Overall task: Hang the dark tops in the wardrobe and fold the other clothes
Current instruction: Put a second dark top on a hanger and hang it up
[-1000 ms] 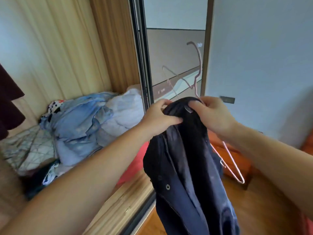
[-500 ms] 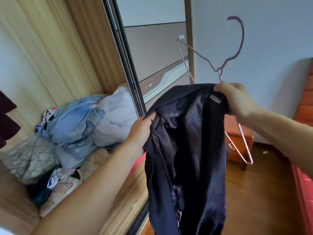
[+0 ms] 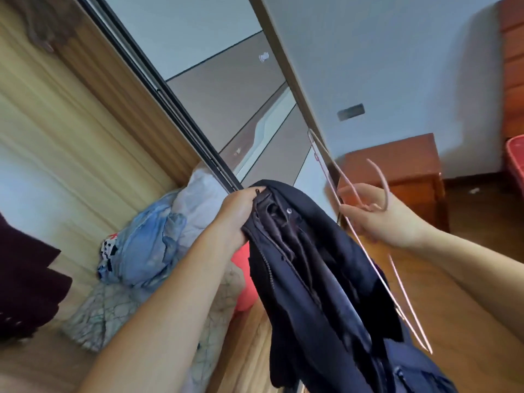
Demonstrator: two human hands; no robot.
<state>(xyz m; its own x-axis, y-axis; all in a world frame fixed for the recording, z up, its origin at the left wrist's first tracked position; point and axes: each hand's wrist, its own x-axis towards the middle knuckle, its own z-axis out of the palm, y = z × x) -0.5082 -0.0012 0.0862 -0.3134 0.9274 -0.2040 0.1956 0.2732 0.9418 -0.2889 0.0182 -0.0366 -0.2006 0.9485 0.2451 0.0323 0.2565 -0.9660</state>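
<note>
1 view, head: everything below is being read from it.
Left hand (image 3: 236, 215): gripping the dark jacket (image 3: 314, 276) at its collar, fingers curled into the cloth.
Right hand (image 3: 380, 217): pinching the pink wire hanger (image 3: 377, 265) at its neck, beside the jacket and not inside it.
Jacket: hanging in the air in front of the open wardrobe (image 3: 85, 123).
Done: nothing is showing as finished; 1 dark red garment (image 3: 25, 282) is hanging at the left edge.
Left: threading the hanger, hanging the jacket, folding the pile of pale clothes (image 3: 147, 245) on the wardrobe floor.
Hidden: the rail is lying out of view; the jacket's hem is being cut off below; the hanger is blurring.
</note>
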